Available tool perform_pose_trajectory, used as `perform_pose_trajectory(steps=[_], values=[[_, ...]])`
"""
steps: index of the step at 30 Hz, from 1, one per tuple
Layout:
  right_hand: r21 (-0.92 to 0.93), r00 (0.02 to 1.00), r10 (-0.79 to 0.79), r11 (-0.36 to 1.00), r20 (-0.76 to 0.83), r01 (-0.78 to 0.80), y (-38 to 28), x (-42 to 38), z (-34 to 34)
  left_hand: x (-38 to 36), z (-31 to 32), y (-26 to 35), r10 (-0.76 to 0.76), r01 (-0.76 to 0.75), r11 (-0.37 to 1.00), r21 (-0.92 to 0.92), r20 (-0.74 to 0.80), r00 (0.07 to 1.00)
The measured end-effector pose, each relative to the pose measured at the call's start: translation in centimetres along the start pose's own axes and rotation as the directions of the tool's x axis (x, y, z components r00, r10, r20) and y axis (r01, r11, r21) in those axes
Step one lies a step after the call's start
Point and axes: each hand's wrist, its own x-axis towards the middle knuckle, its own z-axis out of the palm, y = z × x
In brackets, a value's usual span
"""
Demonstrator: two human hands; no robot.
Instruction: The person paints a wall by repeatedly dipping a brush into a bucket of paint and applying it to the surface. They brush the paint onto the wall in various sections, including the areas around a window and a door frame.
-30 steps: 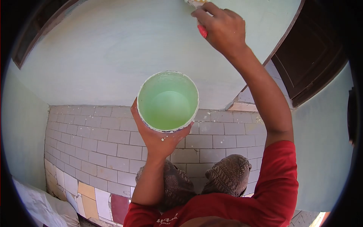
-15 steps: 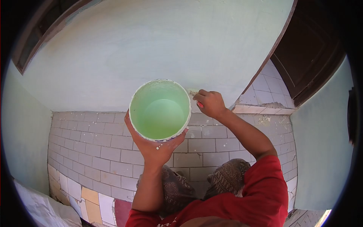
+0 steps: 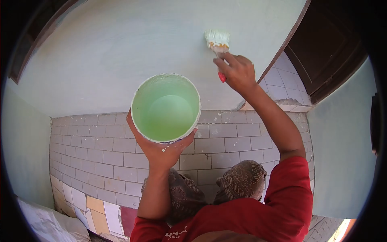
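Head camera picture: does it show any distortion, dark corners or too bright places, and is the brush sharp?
In the head view, the dark door looks bent, corners are black, a strip at lower right is washed out, and the brush looks fairly sharp, without obvious motion blur.

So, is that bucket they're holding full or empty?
Neither: the bucket is partly filled. Green liquid lies inside it, with the bucket's inner wall showing above the surface. How deep it is, I cannot tell.
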Motion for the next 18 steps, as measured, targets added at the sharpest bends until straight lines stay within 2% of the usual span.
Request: perform_pose_trajectory(steps=[3,5,7,10,12,14,16,17,18], values=[[0.171,0.972,0.026,0.983,0.233,-0.067,-5.1,-9.4,5.1,-0.2,-0.3,0.1,-0.034,0.034,0.999,0.026,-0.015,0.999],[0.223,0.959,0.032,0.970,0.281,-0.097,-7.2,-13.8,7.2,-0.2,-0.5,0.1,-0.025,0.026,0.997,0.067,-0.013,1.000],[0.271,0.873,0.144,0.916,0.467,-0.296,-8.1,-16.1,7.8,-0.1,-0.7,-0.1,-0.014,0.015,0.994,0.110,-0.009,1.000],[0.315,0.850,0.246,0.851,0.466,-0.420,-6.2,-15.0,4.0,-0.2,-0.4,0.1,-0.034,0.037,0.996,0.078,-0.043,0.999],[0.358,0.891,0.313,0.831,0.330,-0.425,-3.2,-10.1,-1.2,0.0,0.0,0.2,-0.049,0.052,0.995,0.080,-0.046,0.998],[0.303,0.953,0.299,0.904,0.052,-0.300,0.4,-3.8,-6.5,0.0,0.6,0.1,-0.071,0.075,0.994,0.084,-0.052,0.996],[0.128,0.957,0.155,0.984,-0.245,-0.127,3.8,2.0,-10.8,0.1,1.4,-0.1,-0.053,0.058,0.994,0.094,-0.056,0.997],[-0.022,0.935,0.048,0.998,-0.353,-0.060,5.5,4.2,-11.9,0.3,1.7,0.0,-0.053,0.057,0.994,0.098,-0.046,0.998],[-0.203,0.950,0.090,0.967,-0.299,-0.156,6.8,5.1,-12.6,0.3,2.1,0.0,-0.043,0.046,0.995,0.084,-0.036,0.998]])
